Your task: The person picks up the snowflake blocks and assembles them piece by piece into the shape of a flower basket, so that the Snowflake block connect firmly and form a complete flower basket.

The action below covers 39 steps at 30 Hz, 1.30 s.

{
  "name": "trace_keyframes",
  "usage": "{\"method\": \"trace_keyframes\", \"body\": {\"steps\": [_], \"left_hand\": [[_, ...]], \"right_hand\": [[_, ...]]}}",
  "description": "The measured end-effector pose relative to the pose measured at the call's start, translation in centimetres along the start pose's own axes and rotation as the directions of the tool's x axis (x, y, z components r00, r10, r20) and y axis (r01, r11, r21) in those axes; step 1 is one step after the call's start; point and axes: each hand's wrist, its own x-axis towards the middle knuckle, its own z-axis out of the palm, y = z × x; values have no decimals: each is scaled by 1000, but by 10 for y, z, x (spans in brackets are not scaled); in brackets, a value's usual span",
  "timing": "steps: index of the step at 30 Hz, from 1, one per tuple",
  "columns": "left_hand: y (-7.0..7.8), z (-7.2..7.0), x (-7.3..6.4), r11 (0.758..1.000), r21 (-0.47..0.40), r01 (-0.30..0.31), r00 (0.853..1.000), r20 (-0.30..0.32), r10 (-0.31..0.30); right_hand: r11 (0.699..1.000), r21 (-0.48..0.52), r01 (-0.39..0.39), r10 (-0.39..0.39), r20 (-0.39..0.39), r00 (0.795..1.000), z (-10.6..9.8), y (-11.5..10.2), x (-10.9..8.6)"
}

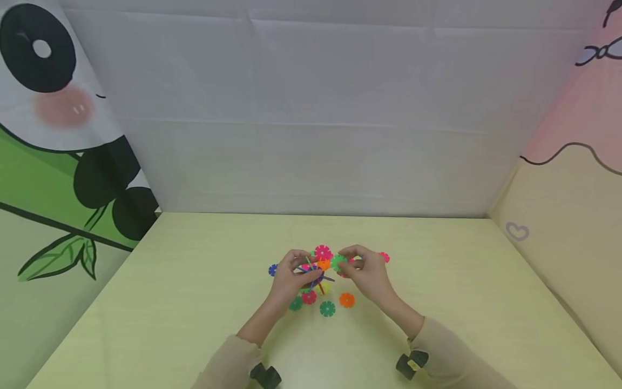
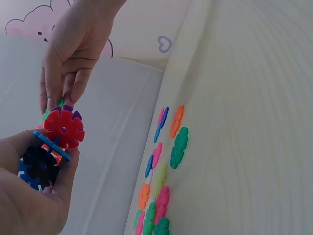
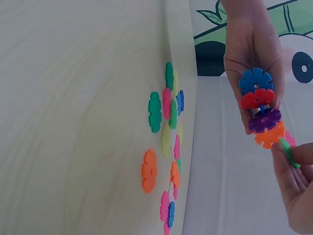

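Note:
My left hand grips a joined cluster of notched plastic flower discs above the table. In the right wrist view, the cluster shows a blue disc, a red disc, a purple disc and an orange disc. A black disc is seen near the left thumb in the left wrist view. From the right, my right hand pinches a green disc between thumb and fingers, at the orange disc's edge. Whether their slots are engaged, I cannot tell.
Several loose discs lie on the pale table below the hands, among them an orange one, a green one and a blue one. A white sheet stands behind, with printed panels at both sides.

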Motion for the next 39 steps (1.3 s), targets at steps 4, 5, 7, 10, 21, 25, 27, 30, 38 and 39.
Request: {"method": "trace_keyframes", "body": {"steps": [4,5,7,10,21,25,27,30,38,39], "left_hand": [[-10,-1,5,1000,-31,-1,1000,-4,0],[-14,-1,7,999,-33,-5,1000,-9,4],[-22,-2,11,999,-35,-11,1000,-15,11],[-25,-2,12,999,-22,-26,999,-28,25],[-23,6,12,997,20,-80,992,-101,82],[-21,8,14,995,1,-103,987,-122,102],[-20,6,14,995,10,-104,989,-104,104],[-20,1,14,996,49,-79,997,-16,80],[-21,-15,13,996,83,-35,962,273,11],[-22,-16,13,995,88,-36,960,280,10]], "right_hand": [[1000,21,16,-16,-41,999,4,-3,-2],[1000,22,16,-15,-48,999,5,-3,-2],[1000,20,15,-14,-58,998,6,-4,-3],[1000,23,15,-13,-63,998,7,-4,-3],[995,100,21,-12,-92,996,15,12,0],[991,128,49,-34,-120,992,17,21,4],[991,118,62,-48,-117,992,16,25,7],[993,93,69,-62,-73,995,13,29,11],[994,35,105,-109,151,982,1,39,22],[994,18,110,-112,176,978,0,41,24]]}}
